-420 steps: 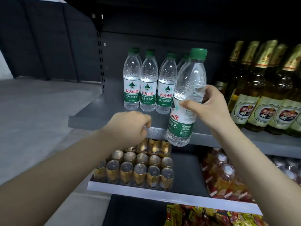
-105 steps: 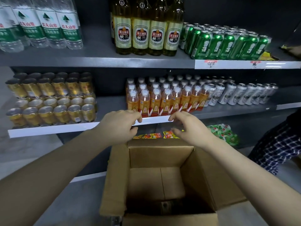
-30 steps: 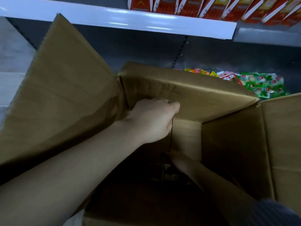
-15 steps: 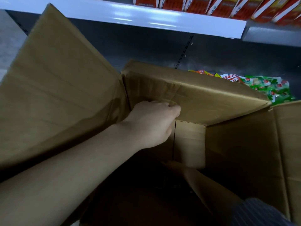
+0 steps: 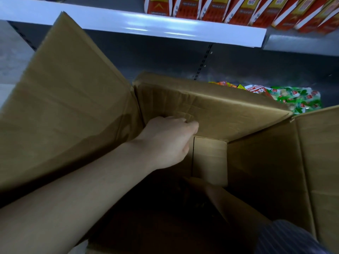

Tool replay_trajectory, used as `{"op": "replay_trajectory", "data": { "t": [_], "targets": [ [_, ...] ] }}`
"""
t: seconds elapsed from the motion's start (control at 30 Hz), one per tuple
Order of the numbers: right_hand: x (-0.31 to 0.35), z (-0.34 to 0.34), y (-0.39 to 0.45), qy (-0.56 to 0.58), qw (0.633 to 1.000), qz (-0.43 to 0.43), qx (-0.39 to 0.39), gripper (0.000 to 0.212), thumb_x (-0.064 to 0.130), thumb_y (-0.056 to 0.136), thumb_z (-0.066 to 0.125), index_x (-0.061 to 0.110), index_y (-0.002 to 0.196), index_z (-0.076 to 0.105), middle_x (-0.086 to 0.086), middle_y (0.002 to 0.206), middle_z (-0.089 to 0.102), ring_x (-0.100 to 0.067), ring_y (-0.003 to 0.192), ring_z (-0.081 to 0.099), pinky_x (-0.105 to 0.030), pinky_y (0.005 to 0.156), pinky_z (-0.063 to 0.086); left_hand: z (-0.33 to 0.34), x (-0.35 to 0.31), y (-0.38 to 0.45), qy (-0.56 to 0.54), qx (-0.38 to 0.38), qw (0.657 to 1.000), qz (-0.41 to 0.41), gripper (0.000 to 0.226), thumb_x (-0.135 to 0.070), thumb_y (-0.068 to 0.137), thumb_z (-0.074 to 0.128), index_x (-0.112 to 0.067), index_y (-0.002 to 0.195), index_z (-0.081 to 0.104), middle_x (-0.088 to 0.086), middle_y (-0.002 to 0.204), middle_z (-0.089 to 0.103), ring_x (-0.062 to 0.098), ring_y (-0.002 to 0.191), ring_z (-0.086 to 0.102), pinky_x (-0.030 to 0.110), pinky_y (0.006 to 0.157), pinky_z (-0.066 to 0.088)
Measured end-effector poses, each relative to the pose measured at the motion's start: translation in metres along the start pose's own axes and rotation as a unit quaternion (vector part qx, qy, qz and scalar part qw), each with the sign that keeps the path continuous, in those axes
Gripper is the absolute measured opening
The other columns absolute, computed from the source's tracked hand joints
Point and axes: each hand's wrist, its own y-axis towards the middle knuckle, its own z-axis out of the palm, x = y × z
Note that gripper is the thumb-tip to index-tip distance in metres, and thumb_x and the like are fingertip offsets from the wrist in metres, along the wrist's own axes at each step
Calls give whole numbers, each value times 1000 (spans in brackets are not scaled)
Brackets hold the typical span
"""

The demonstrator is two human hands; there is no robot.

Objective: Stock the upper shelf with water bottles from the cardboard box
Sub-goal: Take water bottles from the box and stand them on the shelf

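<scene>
Two arms go into the cardboard box (image 5: 266, 171) from where I stand watching, and nearest the camera the right arm, in a striped sleeve (image 5: 286, 237), plunges down into the dark bottom. The right hand (image 5: 194, 182) is barely a pale shape down there, and whether its fingers are spread or closed round anything I cannot tell; no water bottle shows anywhere in view, so any bottle left would have to be in that black corner, and the upper shelf it belongs on is out of sight above. A little farther in, the left hand (image 5: 170, 142) has its fingers (image 5: 190, 125) curled over the edge of the far flap (image 5: 211, 107), pinning it back. That looks like the right way to do this step: keep the flap held clear so the opening stays wide, feel for the bottle's body rather than the cap, and draw it straight up so it does not snag the inner flap. Beyond the box, green snack packets (image 5: 293, 99) with small red labels lie on the bottom shelf, their writing too small to read. Farthest off, red and yellow drink labels (image 5: 211, 8) line the white shelf edge (image 5: 146, 28); the print is cut off and illegible.
</scene>
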Motion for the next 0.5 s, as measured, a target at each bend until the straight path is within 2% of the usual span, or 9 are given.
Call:
{"op": "replay_trajectory", "data": {
  "t": [0.13,0.27,0.33,0.4,0.43,0.5],
  "targets": [
    [-1,-10,-18,26,999,-28,-14,43,39,98,34,15,129,51,-10,136,49,-24,125,47,-33,106,36,-6,-8,-1,4,1,1000,-3,25,-21,94,44,-24,118,48,-5,105,60,14,97,56,28,72,46],
    [-6,-19,-37,65,994,-86,-31,40,42,98,31,21,115,60,-8,119,60,-21,104,58,-38,100,41,-17,-14,-1,11,-9,1000,-13,22,-23,93,44,-24,115,49,-5,106,59,16,100,55,29,72,41],
    [-5,-22,-47,43,989,-127,-55,38,40,99,29,22,113,60,-6,117,61,-19,102,58,-33,95,43,-25,-17,-2,12,-8,1000,-11,23,-23,94,43,-24,116,49,-5,107,59,15,101,55,30,74,43],
    [-2,-27,-60,-24,983,-166,-76,27,37,97,38,26,115,56,2,114,59,-9,96,55,-22,81,42,-34,-20,-5,7,-4,1000,-8,24,-22,94,43,-24,117,49,-5,108,59,15,102,56,31,76,46],
    [1,-29,-66,-74,977,-182,-78,29,37,93,48,27,120,52,5,115,56,-6,95,52,-19,76,41,-39,-22,-6,5,-2,1000,-8,24,-22,94,43,-24,118,48,-5,109,59,16,103,56,31,76,47],
    [4,-35,-76,-130,967,-200,-90,52,35,81,66,26,127,45,7,114,55,-8,96,52,-19,74,43,-47,-26,-9,4,-3,1000,-8,25,-22,94,42,-24,118,47,-4,110,58,16,104,55,31,76,47]
  ]
}}
